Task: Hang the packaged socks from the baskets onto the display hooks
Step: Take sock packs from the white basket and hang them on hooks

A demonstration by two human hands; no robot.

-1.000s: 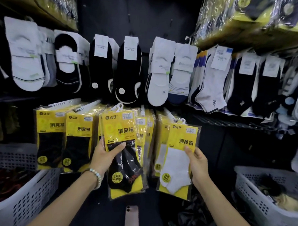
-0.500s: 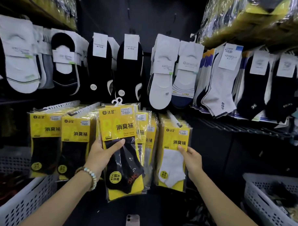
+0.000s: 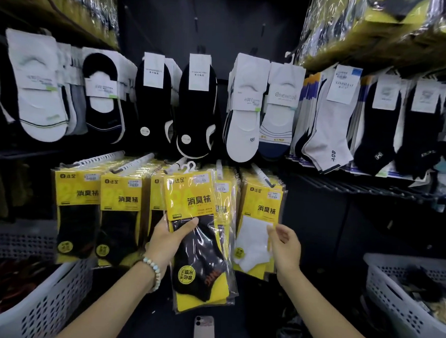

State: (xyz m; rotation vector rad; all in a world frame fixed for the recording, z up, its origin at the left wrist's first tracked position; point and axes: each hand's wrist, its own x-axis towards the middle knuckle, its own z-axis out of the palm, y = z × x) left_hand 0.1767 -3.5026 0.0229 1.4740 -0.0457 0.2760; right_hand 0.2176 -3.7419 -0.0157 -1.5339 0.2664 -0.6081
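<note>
Left hand (image 3: 167, 242) grips black sock pack (image 3: 199, 241), thumb across front; right hand (image 3: 283, 243) loose, holding nothing, just beside white sock pack (image 3: 259, 228).

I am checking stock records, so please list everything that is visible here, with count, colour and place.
Yellow plastic pack of black socks: one, yellow and black, centre, held.
Hanging yellow sock packs: many, black or white socks inside, lower row.
White display hooks: at least five, above those packs.
Paper-labelled loose socks: many, white, black, grey, upper row.
White perforated plastic baskets: two, bottom left and bottom right.
Plastic-wrapped yellow bundles: several, top shelves.
Phone: one, pale, bottom centre.
Beaded bracelet: one, pale, left wrist.
Left hand: grips the held pack.
Right hand: open, before the white-sock pack.
</note>
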